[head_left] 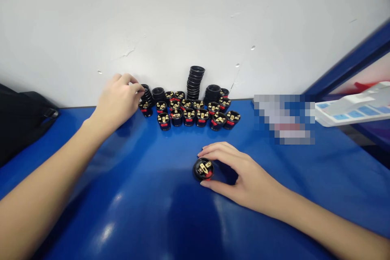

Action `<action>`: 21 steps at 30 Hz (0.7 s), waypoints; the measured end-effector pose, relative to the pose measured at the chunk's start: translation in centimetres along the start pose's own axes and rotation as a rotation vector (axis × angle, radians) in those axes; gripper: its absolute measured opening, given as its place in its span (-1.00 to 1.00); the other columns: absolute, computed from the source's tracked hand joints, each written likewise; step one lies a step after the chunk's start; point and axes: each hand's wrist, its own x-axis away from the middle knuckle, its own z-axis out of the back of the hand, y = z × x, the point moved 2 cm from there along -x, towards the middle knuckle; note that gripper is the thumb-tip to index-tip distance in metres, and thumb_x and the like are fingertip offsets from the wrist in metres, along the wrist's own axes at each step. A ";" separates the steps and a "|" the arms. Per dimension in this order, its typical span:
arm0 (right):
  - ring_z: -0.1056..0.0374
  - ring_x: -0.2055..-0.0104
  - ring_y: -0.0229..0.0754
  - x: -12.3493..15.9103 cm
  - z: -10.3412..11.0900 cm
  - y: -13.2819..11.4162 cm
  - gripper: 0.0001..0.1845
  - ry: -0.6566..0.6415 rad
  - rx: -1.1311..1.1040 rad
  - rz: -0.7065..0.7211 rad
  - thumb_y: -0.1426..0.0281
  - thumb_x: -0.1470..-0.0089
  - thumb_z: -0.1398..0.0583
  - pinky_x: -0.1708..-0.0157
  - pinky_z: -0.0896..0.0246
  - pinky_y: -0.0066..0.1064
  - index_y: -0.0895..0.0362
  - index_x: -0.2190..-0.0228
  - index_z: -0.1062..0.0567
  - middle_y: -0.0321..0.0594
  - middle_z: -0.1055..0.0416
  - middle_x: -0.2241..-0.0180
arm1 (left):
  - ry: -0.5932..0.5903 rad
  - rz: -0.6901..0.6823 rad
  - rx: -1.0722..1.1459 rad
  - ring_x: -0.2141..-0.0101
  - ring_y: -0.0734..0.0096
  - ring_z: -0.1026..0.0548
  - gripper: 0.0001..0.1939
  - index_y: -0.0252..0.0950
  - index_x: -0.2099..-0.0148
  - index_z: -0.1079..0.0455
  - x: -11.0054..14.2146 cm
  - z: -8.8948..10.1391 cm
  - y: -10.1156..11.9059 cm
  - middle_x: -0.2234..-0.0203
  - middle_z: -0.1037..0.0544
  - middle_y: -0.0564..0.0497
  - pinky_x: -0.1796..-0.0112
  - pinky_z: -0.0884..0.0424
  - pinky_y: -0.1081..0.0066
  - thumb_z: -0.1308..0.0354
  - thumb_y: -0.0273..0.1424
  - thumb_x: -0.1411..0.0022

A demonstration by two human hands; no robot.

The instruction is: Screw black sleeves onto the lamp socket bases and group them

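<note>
Black socket [203, 170] gripped in my R hand [240, 172], camera side of tall ring stack [195, 83], brass end up, axis approx. vert. L hand [118, 95] touches short stack [148, 94] left of tall one; can't tell if gripping.

A scuffed white wall [170, 20] with small chips and dents rises directly behind the glossy blue bench [146, 215], whose surface carries bright reflections of light. At the right, a blue frame [350, 55] slants upward beside a white-and-red panel [376, 71].
</note>
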 end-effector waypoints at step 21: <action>-0.54 -0.14 0.00 0.0 0.1 -0.3 -0.67 -0.017 0.015 -0.033 0.41 -0.25 -0.44 -0.18 -0.48 -0.15 0.04 -0.02 -0.59 -0.11 -0.63 -0.07 | -0.068 -0.416 0.428 0.19 0.15 -0.64 -0.91 -0.39 0.00 -0.45 7.6 4.3 14.2 0.10 -0.65 -0.20 0.16 -0.60 0.18 -0.13 -0.55 -0.53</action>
